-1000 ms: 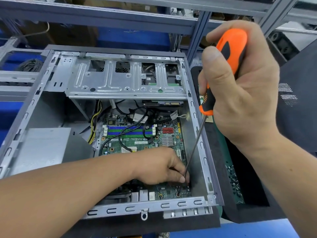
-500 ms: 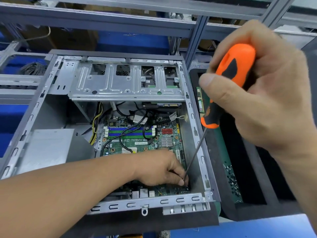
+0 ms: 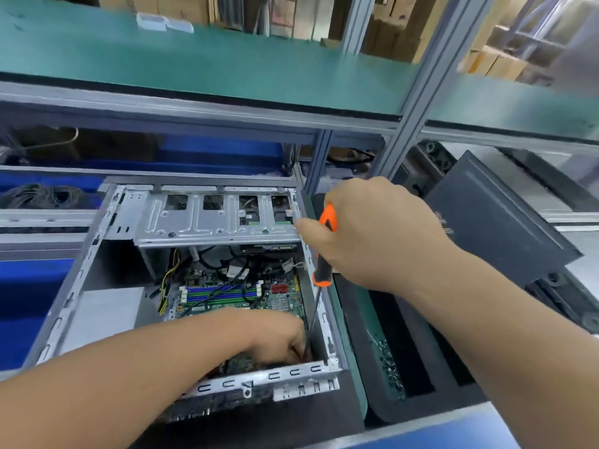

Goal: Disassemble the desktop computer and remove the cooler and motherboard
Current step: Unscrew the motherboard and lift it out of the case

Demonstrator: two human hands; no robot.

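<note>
Right hand: grip closed round orange screwdriver | Left hand: inside open case, fingers curled at shaft tip; hold not discernible | Motherboard: seated on case floor.

The right hand is gripping an orange screwdriver, its shaft reaching down into the open computer case. The left hand is resting curled on the motherboard beside the tip.

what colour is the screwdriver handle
Orange with black, gripped by the right hand: screwdriver handle, head view.
</note>
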